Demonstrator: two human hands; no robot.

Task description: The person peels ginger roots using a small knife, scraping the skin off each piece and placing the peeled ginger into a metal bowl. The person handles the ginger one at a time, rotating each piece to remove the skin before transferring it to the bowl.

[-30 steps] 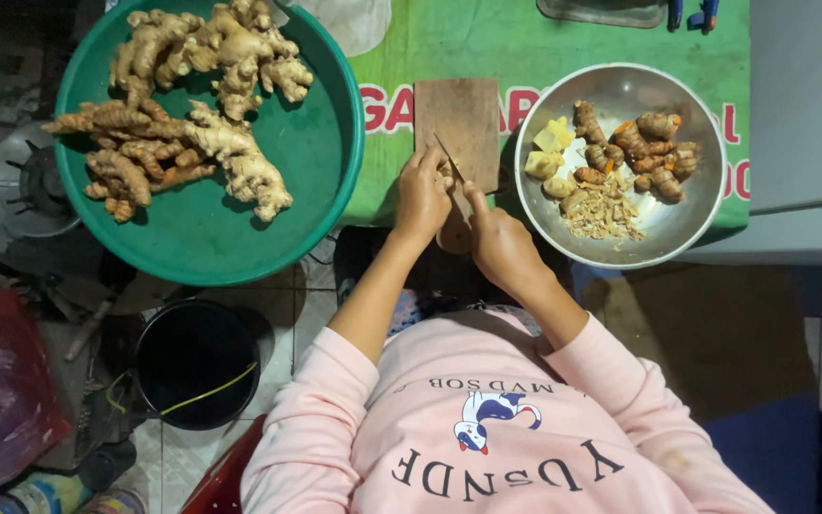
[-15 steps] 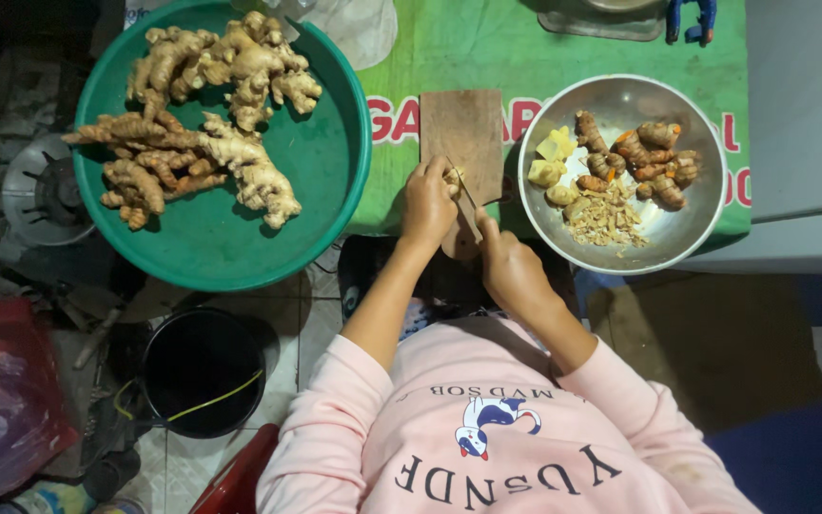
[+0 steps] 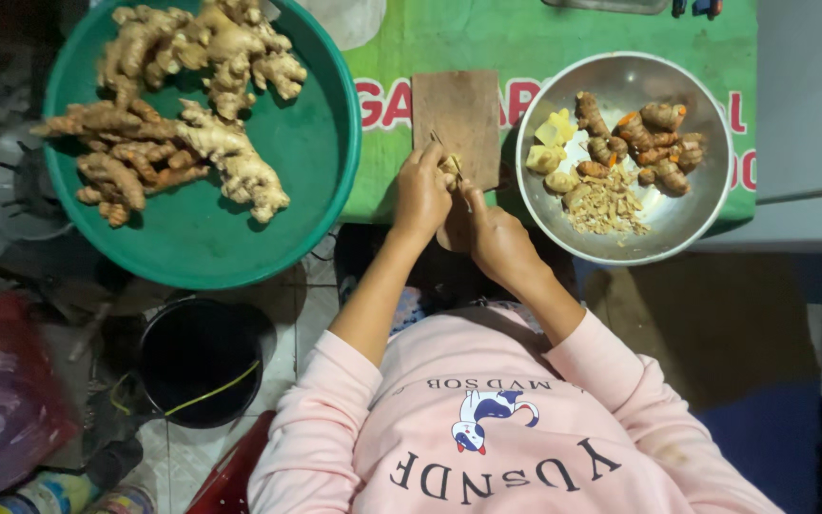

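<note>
— What have your hands got?

— Your left hand (image 3: 420, 195) is closed round a small pale root piece (image 3: 450, 168), fingers curled over it. Your right hand (image 3: 497, 238) grips a knife (image 3: 446, 152), its thin blade angled up over the piece. Both hands meet at the near end of the one wooden board (image 3: 459, 109), which lies on the green worktop (image 3: 525, 38).

— And where's that piece, exactly?

— Between your two hands, touching your left fingertips, just over the board's near edge.

— How many bowls?

— Two. The big green basin (image 3: 240, 247) to your left holds a heap of ginger (image 3: 192, 105): several knobbly clumps, tangled so you cannot count them apart. The steel bowl (image 3: 687, 219) to your right holds about eight brown roots (image 3: 649, 138), three or four yellow peeled chunks (image 3: 549, 143) and one pile of peelings (image 3: 606, 205).

— Anything below?

— One black bucket (image 3: 197, 357) on the floor under the basin, and a red bag (image 3: 2, 400) at the far left.
</note>
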